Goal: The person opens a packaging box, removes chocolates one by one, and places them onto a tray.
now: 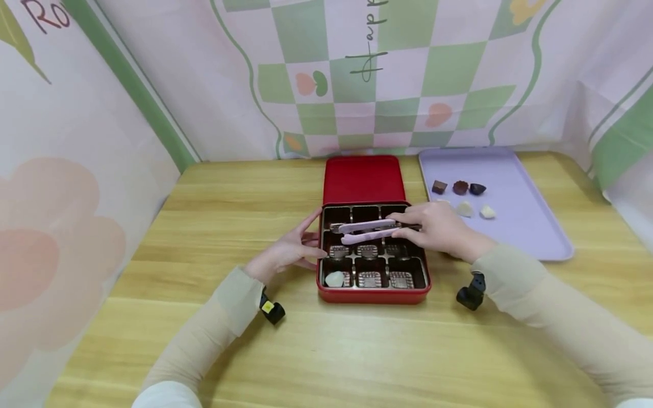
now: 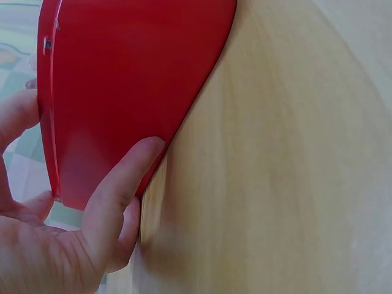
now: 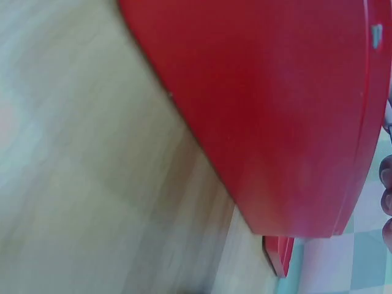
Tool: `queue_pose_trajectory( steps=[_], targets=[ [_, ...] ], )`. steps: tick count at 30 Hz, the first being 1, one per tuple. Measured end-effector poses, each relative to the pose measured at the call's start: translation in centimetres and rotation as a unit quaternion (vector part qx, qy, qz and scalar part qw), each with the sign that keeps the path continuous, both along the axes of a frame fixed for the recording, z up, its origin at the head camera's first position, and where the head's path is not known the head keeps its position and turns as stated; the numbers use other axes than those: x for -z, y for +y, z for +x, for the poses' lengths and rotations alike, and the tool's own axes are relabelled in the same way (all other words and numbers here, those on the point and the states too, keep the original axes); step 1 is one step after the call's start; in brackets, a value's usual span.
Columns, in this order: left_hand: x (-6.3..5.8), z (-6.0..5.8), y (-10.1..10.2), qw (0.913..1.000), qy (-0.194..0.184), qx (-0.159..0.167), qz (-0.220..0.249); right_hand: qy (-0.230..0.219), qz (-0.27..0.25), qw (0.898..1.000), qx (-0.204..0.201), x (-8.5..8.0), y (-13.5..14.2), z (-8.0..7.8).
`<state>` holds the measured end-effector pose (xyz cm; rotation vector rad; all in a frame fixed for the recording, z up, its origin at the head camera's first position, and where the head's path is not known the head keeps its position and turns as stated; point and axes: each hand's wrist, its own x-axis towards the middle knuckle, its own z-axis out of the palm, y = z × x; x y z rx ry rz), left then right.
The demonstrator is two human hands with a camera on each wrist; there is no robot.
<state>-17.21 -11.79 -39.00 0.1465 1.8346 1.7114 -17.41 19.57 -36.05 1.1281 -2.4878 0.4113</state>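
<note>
A red tin box [image 1: 374, 296] with a dark divided insert stands on the table, its lid [image 1: 363, 180] folded back behind it. One white heart-like chocolate [image 1: 334, 279] lies in the front left compartment. My right hand [image 1: 436, 229] holds tongs with lilac tips [image 1: 371, 225] above the insert. The tips point left and stand apart, with nothing visible between them. My left hand [image 1: 285, 249] touches the tin's left side, thumb at the rim. In the left wrist view its fingers [image 2: 119, 184] lie fairly straight against the red wall. Only fingertips of the right hand show in the right wrist view.
A lilac tray [image 1: 530, 221] stands at the right, behind my right forearm. It bears a square brown chocolate [image 1: 439, 187], a round brown one [image 1: 461, 187], a dark drop-shaped one [image 1: 477, 188] and several white pieces [image 1: 487, 212]. A patterned cloth [image 1: 357, 85] hangs behind the table.
</note>
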Motion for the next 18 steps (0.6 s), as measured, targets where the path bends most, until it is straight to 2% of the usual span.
queue_pose_trajectory(
  steps=[5, 13, 18],
  targets=[
    [0.2, 0.0, -0.2, 1.0000, 0.003, 0.002, -0.002, -0.001, -0.008, 1.000, 0.022, 0.1, 1.2, 0.8],
    [0.2, -0.1, -0.2, 1.0000, 0.000, 0.001, -0.004, 0.071, -0.055, 0.996, 0.012, 0.8, 4.5, 1.1],
    [0.2, -0.1, -0.2, 1.0000, 0.001, 0.000, -0.006, 0.080, -0.062, 0.994, 0.030, 1.3, 6.6, 1.6]
  ],
)
